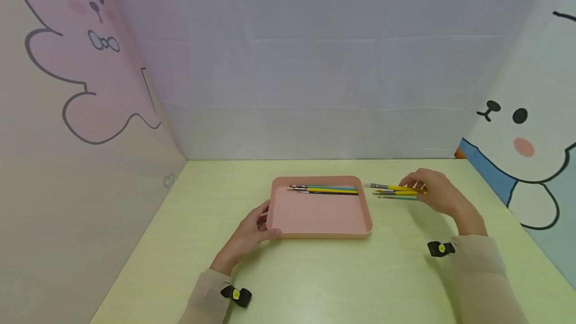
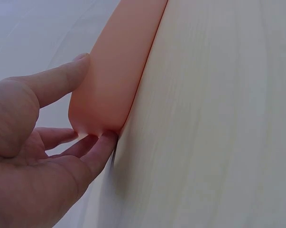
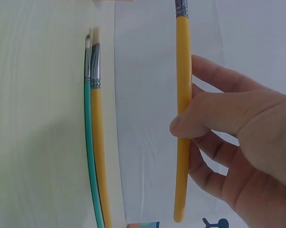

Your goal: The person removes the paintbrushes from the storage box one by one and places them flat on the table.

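A shallow pink tray (image 1: pixel 319 221) lies on the table with green, yellow and dark paintbrushes (image 1: pixel 333 191) along its far side. My left hand (image 1: pixel 246 231) grips its near left corner, the thumb against the front wall and fingertips under the side. To the right of the tray, my right hand (image 1: pixel 438 191) pinches a yellow paintbrush (image 3: pixel 183 66) by the handle between thumb and fingers. Below the held brush, a green paintbrush (image 3: pixel 89 128) and another yellow paintbrush (image 3: pixel 99 133) lie side by side on the table. The held brush's bristles are cut off in the right wrist view.
The pale table (image 1: pixel 315 284) meets a white back wall (image 1: pixel 315 89). Cartoon-printed side walls (image 1: pixel 103 129) stand at left and right, the right one near my right arm. Both sleeves carry a black strap (image 1: pixel 236 295).
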`<action>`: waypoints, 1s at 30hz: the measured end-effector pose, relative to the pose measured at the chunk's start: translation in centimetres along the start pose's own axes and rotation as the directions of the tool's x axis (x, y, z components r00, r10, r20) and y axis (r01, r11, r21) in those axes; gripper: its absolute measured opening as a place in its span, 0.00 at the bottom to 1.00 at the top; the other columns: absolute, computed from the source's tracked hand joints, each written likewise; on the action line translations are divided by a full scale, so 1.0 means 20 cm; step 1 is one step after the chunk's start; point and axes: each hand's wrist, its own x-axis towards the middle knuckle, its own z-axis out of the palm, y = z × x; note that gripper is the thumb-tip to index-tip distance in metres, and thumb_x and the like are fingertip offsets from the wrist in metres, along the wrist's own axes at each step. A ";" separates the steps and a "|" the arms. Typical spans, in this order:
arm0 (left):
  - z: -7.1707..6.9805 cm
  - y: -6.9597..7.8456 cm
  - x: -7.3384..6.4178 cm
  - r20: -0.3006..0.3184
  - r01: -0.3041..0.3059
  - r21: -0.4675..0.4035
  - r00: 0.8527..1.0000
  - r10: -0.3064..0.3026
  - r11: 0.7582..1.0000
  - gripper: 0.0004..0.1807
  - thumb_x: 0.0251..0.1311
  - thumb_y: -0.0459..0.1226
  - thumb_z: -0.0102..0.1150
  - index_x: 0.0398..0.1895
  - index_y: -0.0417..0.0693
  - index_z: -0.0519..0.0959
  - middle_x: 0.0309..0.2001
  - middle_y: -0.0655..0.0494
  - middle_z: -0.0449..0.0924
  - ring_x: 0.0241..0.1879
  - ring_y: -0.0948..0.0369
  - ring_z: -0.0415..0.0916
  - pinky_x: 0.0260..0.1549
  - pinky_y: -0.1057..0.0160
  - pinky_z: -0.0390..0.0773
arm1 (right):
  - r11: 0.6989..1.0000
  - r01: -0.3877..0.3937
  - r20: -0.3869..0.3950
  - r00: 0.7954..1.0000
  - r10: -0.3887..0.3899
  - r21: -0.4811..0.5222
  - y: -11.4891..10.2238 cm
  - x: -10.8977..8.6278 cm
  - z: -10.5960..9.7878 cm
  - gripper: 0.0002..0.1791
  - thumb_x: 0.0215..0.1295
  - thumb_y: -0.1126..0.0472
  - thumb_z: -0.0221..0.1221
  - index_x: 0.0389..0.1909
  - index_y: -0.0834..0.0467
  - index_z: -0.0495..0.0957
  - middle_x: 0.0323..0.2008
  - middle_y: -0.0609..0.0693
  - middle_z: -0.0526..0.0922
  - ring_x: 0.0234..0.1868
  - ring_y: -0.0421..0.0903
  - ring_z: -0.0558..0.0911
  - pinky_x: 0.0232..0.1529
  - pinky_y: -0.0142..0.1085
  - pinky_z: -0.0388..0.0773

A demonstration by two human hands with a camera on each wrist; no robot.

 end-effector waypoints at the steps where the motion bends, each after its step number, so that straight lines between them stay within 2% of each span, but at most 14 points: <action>1: 0.00 0.00 0.00 0.001 0.000 0.000 1.000 0.000 1.000 0.51 0.64 0.37 0.75 0.86 0.53 0.56 0.78 0.45 0.66 0.72 0.45 0.72 0.68 0.45 0.77 | 1.000 -0.005 -0.002 1.000 0.005 -0.004 0.01 -0.01 0.00 0.24 0.56 0.84 0.64 0.51 0.61 0.86 0.43 0.55 0.85 0.43 0.53 0.83 0.45 0.50 0.85; 8: 0.00 0.01 0.00 0.000 -0.003 0.015 1.000 0.003 1.000 0.51 0.65 0.38 0.75 0.87 0.52 0.55 0.78 0.44 0.66 0.72 0.44 0.71 0.69 0.44 0.76 | 1.000 -0.026 -0.008 1.000 0.026 0.010 0.07 -0.03 0.00 0.23 0.57 0.84 0.63 0.50 0.61 0.87 0.43 0.55 0.86 0.43 0.54 0.83 0.46 0.53 0.84; 17: 0.00 0.00 0.00 -0.003 -0.004 0.010 1.000 0.004 1.000 0.51 0.65 0.38 0.75 0.86 0.53 0.56 0.78 0.45 0.66 0.72 0.45 0.71 0.68 0.45 0.76 | 0.997 -0.070 0.051 0.996 0.069 0.019 0.19 -0.05 0.06 0.22 0.55 0.86 0.63 0.48 0.64 0.87 0.44 0.58 0.87 0.43 0.57 0.82 0.47 0.57 0.82; 23: 0.00 0.00 0.00 -0.002 -0.006 0.006 1.000 0.006 1.000 0.50 0.65 0.38 0.75 0.86 0.53 0.56 0.78 0.45 0.66 0.72 0.44 0.71 0.68 0.44 0.76 | 0.997 -0.075 0.069 0.995 0.075 -0.002 0.21 -0.05 0.09 0.17 0.61 0.83 0.64 0.44 0.63 0.87 0.42 0.57 0.87 0.42 0.54 0.82 0.47 0.54 0.82; 27: 0.00 0.00 0.00 -0.002 -0.005 0.006 1.000 0.005 1.000 0.51 0.65 0.38 0.75 0.86 0.53 0.55 0.78 0.45 0.66 0.73 0.44 0.70 0.69 0.44 0.75 | 0.998 -0.059 0.071 0.996 0.060 -0.015 0.23 -0.05 0.10 0.17 0.60 0.83 0.64 0.42 0.62 0.88 0.39 0.55 0.87 0.40 0.53 0.83 0.45 0.52 0.82; 30: 0.00 0.00 0.00 0.005 -0.005 0.006 1.000 0.005 1.000 0.51 0.66 0.38 0.75 0.86 0.53 0.55 0.78 0.45 0.66 0.73 0.44 0.70 0.70 0.44 0.74 | 0.998 -0.059 0.081 0.995 0.061 -0.025 0.25 -0.04 0.11 0.18 0.58 0.84 0.64 0.41 0.61 0.88 0.38 0.54 0.87 0.41 0.54 0.83 0.47 0.54 0.83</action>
